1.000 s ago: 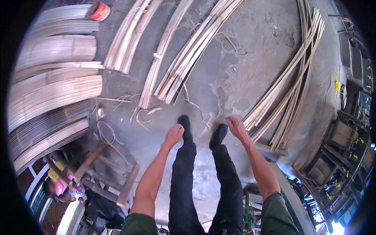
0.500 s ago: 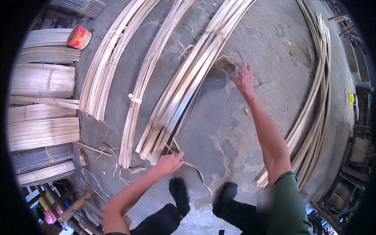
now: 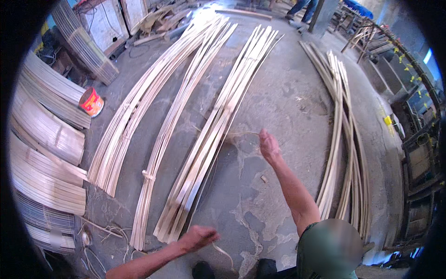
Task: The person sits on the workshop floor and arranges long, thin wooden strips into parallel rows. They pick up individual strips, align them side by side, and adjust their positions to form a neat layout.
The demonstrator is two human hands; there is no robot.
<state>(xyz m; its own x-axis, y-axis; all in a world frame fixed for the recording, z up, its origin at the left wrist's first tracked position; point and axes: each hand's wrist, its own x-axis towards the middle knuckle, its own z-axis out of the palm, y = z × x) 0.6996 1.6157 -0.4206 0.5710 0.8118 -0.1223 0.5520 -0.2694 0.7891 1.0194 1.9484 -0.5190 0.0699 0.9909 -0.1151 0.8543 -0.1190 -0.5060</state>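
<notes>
A long bundle of pale split-bamboo strips (image 3: 218,125) lies on the floor before me, running away toward the far side. My right hand (image 3: 269,146), beyond its right edge, is closed on the end of a thin binding strip (image 3: 244,134) that reaches to the bundle's middle. Near the bundle's close end, my left hand (image 3: 200,237) is closed, somewhat blurred, with another thin strip (image 3: 225,255) trailing from it toward my feet. Whether both strips are one piece is hidden by the bundle. To the left lies a narrower bundle (image 3: 162,135), tied near its close end.
A wide bundle (image 3: 125,121) lies farther left, beside stacked slatted bamboo panels (image 3: 49,186) and a red tin (image 3: 91,103). Long canes (image 3: 341,139) lie on the right. Loose strips (image 3: 104,228) are at lower left. Another person's legs (image 3: 304,10) show at the far end.
My view has tilted up, showing more of the far floor. The strip at my right hand was slack and curved; now it is straighter. Both hands stay closed.
</notes>
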